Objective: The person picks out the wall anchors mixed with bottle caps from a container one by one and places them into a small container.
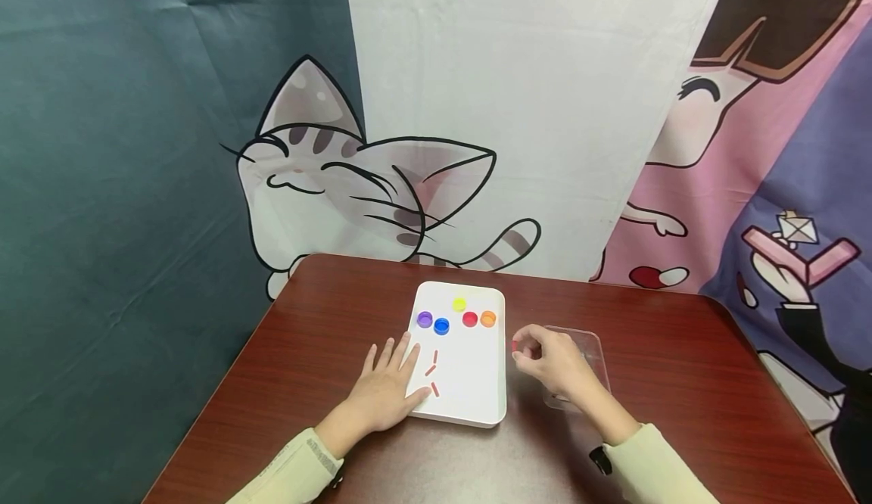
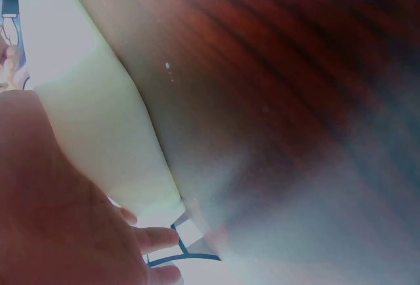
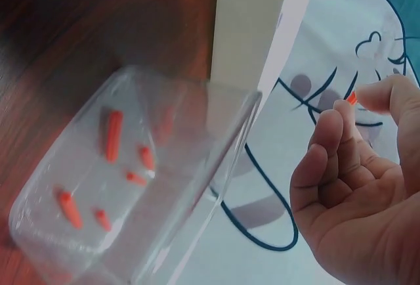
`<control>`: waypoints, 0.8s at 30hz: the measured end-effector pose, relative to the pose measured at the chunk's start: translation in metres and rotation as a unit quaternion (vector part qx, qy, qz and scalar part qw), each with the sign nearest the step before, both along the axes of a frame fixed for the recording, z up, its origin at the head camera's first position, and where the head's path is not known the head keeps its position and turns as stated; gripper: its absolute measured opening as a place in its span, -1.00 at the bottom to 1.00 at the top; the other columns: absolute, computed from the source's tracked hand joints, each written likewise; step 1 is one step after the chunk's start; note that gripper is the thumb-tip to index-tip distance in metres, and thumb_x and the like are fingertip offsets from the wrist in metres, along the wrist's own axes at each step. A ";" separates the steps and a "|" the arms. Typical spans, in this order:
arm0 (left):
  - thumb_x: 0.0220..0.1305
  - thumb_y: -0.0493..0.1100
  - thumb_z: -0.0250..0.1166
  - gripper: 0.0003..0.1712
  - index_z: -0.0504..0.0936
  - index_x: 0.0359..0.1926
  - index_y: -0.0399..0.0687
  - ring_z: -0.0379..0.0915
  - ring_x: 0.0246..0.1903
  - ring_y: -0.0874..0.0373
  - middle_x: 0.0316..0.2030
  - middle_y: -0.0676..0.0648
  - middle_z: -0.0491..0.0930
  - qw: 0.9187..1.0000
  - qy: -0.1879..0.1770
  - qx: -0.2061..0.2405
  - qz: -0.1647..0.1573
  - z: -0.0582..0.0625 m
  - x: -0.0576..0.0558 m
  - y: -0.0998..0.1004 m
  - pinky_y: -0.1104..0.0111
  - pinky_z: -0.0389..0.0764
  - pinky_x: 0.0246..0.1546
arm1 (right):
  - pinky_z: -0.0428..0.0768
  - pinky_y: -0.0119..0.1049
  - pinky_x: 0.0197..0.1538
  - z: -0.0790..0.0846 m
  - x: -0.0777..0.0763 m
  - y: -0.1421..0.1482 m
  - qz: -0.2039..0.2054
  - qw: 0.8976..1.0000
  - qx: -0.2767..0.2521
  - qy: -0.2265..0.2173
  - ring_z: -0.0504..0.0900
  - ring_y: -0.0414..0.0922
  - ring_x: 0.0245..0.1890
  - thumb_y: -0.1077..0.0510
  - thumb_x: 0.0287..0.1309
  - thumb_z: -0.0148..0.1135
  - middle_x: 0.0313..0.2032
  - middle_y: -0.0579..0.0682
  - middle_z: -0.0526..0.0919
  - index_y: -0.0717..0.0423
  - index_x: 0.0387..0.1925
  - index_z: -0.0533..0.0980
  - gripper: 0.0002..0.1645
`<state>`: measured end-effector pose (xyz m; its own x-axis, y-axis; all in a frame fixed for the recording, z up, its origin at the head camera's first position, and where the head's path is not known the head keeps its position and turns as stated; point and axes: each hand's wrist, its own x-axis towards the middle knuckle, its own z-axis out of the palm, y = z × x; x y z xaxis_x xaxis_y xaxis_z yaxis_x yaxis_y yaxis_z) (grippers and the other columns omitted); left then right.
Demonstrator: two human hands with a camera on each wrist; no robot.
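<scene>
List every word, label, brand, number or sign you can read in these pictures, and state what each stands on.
None: no text can be read in any view.
The white tray, red sticks, clear box and small coloured cups show no legible lettering.
The backdrop shows drawings, no readable words.
The grey patch on the left cuff is too small to make out.

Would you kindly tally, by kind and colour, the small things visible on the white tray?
Purple cap: 1
Blue cap: 1
Yellow cap: 1
Red cap: 1
Orange cap: 1
Red sticks: 3
Total: 8
</scene>
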<state>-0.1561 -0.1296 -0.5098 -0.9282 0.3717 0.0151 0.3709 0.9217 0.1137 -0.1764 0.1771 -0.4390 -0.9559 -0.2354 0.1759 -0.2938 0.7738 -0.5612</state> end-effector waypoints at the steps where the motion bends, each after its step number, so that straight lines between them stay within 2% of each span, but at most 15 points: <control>1: 0.25 0.44 -0.20 -0.08 0.02 0.45 0.00 -0.16 0.40 -0.19 0.46 -0.12 -0.18 1.000 -0.001 0.000 0.001 0.000 0.000 0.000 -0.16 -0.13 0.30 | 0.38 -0.42 -0.51 0.001 0.000 0.002 -0.002 1.000 -0.001 0.000 0.42 -0.29 -0.59 0.09 -0.05 0.32 -0.63 -0.27 0.43 -0.09 -0.33 0.54 -0.82; 10: 0.26 0.43 -0.19 -0.09 0.02 0.45 0.00 -0.16 0.40 -0.19 0.46 -0.12 -0.18 1.000 -0.003 0.003 0.000 0.001 0.001 -0.001 -0.16 -0.13 0.30 | 0.41 -0.45 -0.50 0.000 0.001 0.023 -0.015 1.000 0.003 0.022 0.44 -0.34 -0.61 0.11 -0.09 0.31 -0.64 -0.28 0.45 -0.18 -0.36 0.52 -0.81; 14: 0.26 0.43 -0.19 -0.09 0.02 0.45 -0.01 -0.15 0.40 -0.19 0.46 -0.12 -0.17 1.000 -0.003 0.005 0.001 0.003 0.002 -0.001 -0.16 -0.13 0.30 | 0.41 -0.45 -0.49 -0.002 0.001 0.030 -0.012 0.999 0.000 0.030 0.45 -0.33 -0.60 0.12 -0.08 0.33 -0.63 -0.27 0.45 -0.16 -0.35 0.53 -0.81; 24: 0.27 0.41 -0.16 -0.11 0.03 0.44 -0.01 -0.16 0.40 -0.19 0.46 -0.12 -0.17 1.000 -0.003 0.010 0.000 0.002 0.001 -0.001 -0.16 -0.14 0.30 | 0.40 -0.43 -0.54 -0.005 0.003 0.046 -0.018 1.000 -0.014 0.010 0.45 -0.29 -0.58 0.16 -0.06 0.31 -0.60 -0.22 0.49 -0.06 -0.29 0.56 -0.79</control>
